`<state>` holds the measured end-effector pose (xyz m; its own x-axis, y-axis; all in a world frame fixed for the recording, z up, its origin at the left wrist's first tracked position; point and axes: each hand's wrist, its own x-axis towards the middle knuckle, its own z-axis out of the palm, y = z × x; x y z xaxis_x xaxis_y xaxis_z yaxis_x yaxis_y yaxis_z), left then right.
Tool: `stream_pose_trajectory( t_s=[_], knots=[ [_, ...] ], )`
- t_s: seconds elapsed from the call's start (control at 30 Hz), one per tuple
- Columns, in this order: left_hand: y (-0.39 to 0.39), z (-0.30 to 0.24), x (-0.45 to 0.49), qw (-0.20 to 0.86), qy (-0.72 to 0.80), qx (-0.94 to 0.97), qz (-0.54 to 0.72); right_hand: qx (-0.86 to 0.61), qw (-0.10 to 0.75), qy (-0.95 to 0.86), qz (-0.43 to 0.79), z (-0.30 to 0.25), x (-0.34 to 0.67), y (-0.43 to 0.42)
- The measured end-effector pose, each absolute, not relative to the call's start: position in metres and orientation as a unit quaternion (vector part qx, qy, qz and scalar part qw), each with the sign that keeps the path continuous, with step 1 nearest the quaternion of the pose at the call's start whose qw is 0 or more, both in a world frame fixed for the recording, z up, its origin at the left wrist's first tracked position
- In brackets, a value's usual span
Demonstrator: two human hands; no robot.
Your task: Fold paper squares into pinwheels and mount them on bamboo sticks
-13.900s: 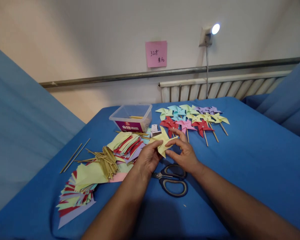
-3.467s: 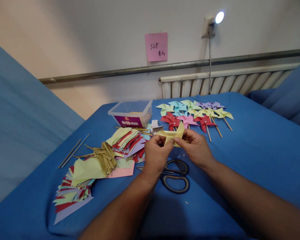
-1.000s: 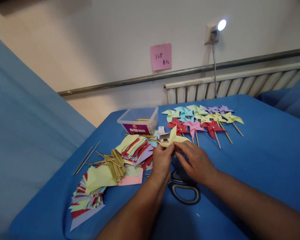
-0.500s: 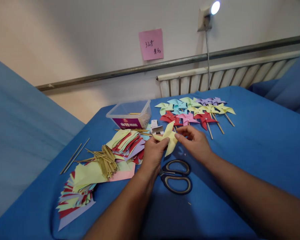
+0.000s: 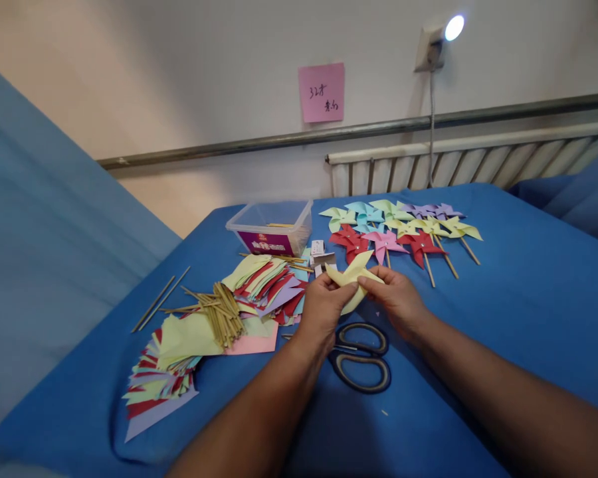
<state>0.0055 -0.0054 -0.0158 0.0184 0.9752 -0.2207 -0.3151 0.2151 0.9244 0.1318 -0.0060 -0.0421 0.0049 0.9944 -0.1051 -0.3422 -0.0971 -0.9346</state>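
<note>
Both hands are on the yellow pinwheel (image 5: 357,263)! The left hand (image 5: 323,311) pinches one side, the right hand (image 5: 399,303) grips the other, thumbs close together near the middle, and it's up above the blue cloth (image 5: 518,318). Below lie the scissors (image 5: 335,360), blades partly hidden by the left wrist. Just beyond, the small box (image 5: 321,260); over to the right, rows of colourful pinwheels (image 5: 386,241); to the left, sticks (image 5: 224,317) and cut paper (image 5: 262,282), with the tub (image 5: 269,243) behind!
</note>
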Motion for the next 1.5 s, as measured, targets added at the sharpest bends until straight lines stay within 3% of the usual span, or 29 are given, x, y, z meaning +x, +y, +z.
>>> stream_pose_trajectory(
  t_s=[0.17,0.4,0.57,0.67,0.83,0.93,1.27,1.5],
  knots=[
    [-0.009,-0.019,0.007,0.681,0.425,0.294,0.519,-0.396,0.577,-0.344,0.626,-0.045,0.128,-0.009],
    [-0.007,-0.016,0.002,0.654,0.426,0.312,0.542,-0.401,0.577,-0.358,0.615,-0.044,0.131,-0.009],
    [0.007,0.008,-0.024,0.580,0.405,0.261,0.657,-0.502,0.564,-0.513,0.408,-0.053,0.128,0.000],
    [0.015,0.023,-0.042,0.505,0.386,0.239,0.734,-0.483,0.493,-0.684,0.235,-0.047,0.109,0.009],
    [0.020,0.032,-0.059,0.450,0.382,0.203,0.781,-0.490,0.215,-0.844,0.039,-0.012,0.055,0.031],
    [0.020,0.032,-0.063,0.447,0.380,0.192,0.786,-0.498,0.103,-0.861,-0.021,0.001,0.032,0.047],
    [0.017,0.036,-0.064,0.453,0.365,0.185,0.792,-0.479,0.048,-0.876,-0.030,-0.002,0.013,0.066],
    [0.019,0.032,-0.065,0.481,0.371,0.191,0.771,-0.505,0.094,-0.857,-0.038,0.024,0.044,0.043]
  ],
)
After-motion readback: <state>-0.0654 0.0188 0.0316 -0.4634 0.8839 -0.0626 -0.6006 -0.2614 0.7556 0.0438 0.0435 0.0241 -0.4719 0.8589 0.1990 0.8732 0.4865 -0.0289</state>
